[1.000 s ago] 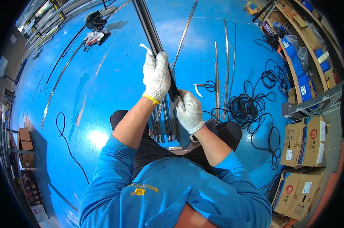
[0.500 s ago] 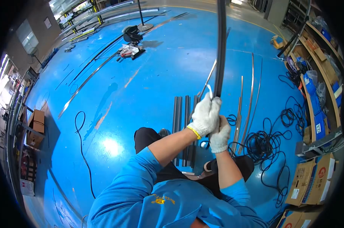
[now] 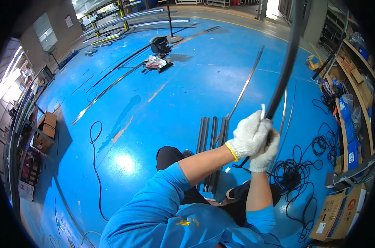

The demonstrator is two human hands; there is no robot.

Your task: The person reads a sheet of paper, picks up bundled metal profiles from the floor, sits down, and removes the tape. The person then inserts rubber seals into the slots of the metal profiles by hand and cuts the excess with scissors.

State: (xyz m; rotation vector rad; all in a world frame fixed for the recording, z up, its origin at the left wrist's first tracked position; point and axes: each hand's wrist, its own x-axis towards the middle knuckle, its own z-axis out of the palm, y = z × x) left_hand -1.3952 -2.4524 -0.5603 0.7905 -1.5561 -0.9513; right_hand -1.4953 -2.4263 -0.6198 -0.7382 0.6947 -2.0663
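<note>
My left hand, in a white knit glove with a yellow cuff, is closed around the lower part of a long black bar. The bar slants up and right, past the top of the view. Against it, just below, my right hand is also gloved and closed on the bar's lower end, though its fingers are partly hidden. A short white strip pokes up at my left hand; whether it is held cannot be made out. Several dark metal profiles lie side by side on the floor near my legs.
Tangled black cable lies on the blue floor at right, beside shelves with blue bins. Cardboard boxes stand at lower right, another box at left. A cut-off saw and long metal strips lie farther off.
Both hands have moved right and lower in the view, still on the black bar. The bar has gone from nearly upright to leaning right. The whole view has shifted somewhat.
</note>
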